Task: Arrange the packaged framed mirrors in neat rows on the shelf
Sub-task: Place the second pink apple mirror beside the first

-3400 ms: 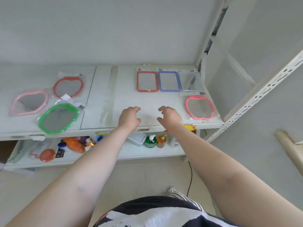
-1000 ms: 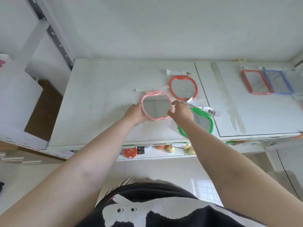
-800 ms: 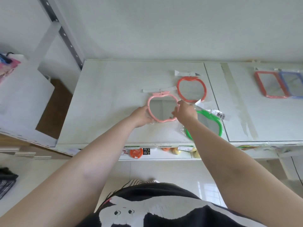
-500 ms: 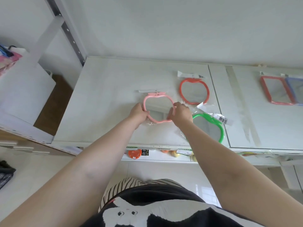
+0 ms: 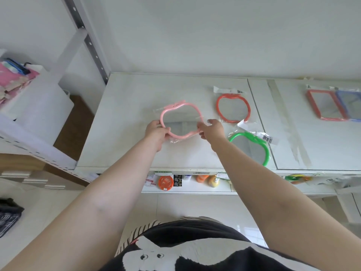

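Hands, left and right, grip pink mirror mid-placement; next, set it level left of orange mirror.

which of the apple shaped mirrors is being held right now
The pink apple mirror, gripped by the left hand and right hand; the orange one and green one lie untouched.
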`<action>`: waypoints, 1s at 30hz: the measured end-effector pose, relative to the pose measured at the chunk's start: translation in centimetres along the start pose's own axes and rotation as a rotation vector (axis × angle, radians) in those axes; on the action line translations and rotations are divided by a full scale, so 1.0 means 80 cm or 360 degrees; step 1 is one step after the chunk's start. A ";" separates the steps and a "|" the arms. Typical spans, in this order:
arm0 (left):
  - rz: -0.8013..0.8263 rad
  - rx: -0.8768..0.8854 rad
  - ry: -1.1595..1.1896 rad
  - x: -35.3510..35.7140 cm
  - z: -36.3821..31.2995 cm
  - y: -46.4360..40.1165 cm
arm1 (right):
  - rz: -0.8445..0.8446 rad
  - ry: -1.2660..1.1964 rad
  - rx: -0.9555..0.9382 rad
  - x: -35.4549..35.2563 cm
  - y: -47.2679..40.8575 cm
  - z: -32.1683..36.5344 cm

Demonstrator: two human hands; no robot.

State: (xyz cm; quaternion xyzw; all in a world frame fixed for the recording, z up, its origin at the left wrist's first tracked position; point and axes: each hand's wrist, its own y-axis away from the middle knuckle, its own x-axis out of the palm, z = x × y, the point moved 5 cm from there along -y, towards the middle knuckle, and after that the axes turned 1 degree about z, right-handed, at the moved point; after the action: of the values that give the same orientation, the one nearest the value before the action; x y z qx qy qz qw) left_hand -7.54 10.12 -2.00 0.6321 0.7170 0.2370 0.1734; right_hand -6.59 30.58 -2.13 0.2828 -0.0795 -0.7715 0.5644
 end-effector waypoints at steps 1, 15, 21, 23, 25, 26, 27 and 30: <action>0.0034 0.0012 0.0028 -0.001 -0.003 0.004 | 0.0004 -0.0202 0.0039 0.002 0.007 -0.001; 0.0777 0.0122 -0.0014 -0.078 0.019 0.097 | -0.0224 -0.0578 0.0097 -0.002 0.215 -0.063; 0.1115 0.0110 -0.0310 -0.069 0.050 0.151 | -0.0432 -0.0660 0.0192 -0.019 0.294 -0.119; 0.1128 0.0115 -0.0329 -0.056 0.060 0.165 | -0.0520 -0.0725 0.0212 -0.032 0.315 -0.130; 0.1120 0.0124 -0.0372 -0.041 0.070 0.175 | -0.0567 -0.0765 0.0211 -0.048 0.331 -0.141; 0.1116 0.0131 -0.0406 -0.033 0.076 0.179 | -0.0575 -0.0776 0.0210 -0.056 0.338 -0.147; 0.1110 0.0138 -0.0446 -0.025 0.082 0.183 | -0.0582 -0.0785 0.0216 -0.064 0.345 -0.154; 0.1117 0.0193 -0.0578 -0.001 0.097 0.198 | -0.0608 -0.0805 0.0230 -0.087 0.366 -0.174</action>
State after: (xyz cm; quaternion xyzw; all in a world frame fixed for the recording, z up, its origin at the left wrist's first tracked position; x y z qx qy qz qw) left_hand 9.78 12.36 0.45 0.8793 0.4280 0.1236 0.1682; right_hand 26.31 29.40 1.68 0.1313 -0.2171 -0.9016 0.3503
